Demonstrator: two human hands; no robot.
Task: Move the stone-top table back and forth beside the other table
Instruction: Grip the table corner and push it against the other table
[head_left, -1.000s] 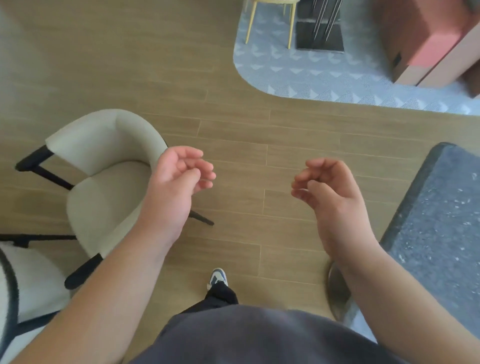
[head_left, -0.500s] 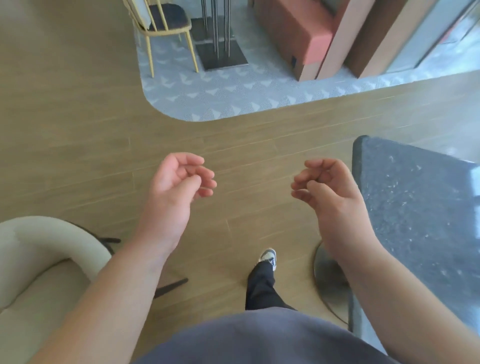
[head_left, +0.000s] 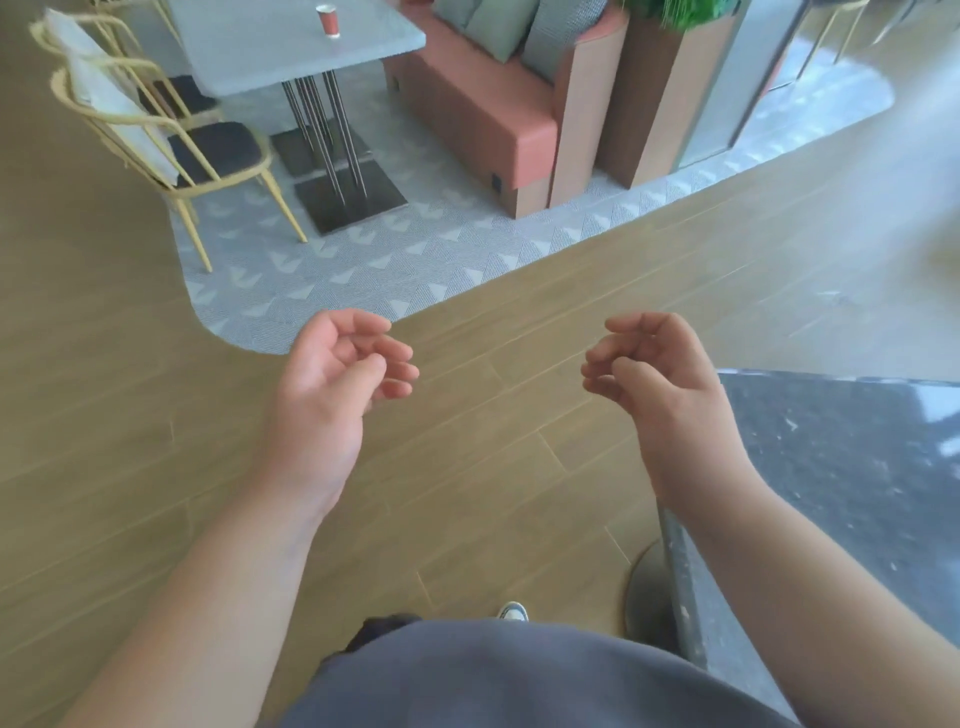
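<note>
The stone-top table (head_left: 852, 467) is coming further into view beside the right hand (head_left: 660, 379); both hands, left hand (head_left: 332, 384) included, are hanging loosely curled, gripping nothing.

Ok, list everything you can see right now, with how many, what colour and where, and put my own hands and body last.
stone-top table: 1, dark speckled grey, lower right, on a round metal base
light grey table: 1, top centre-left, on thin metal legs
paper cup: 1, red, upright on the light grey table
chairs: 2, yellow frames with dark seats, upper left
bench sofa: 1, salmon pink, top centre, with grey-green cushions
planter: 1, brown, top right, with green leaves
rug: 1, grey patterned, under that furniture
floor: tan wood planks
shoe: 1, white toe, bottom centre
left hand: loosely curled, empty
right hand: loosely curled, empty
</note>
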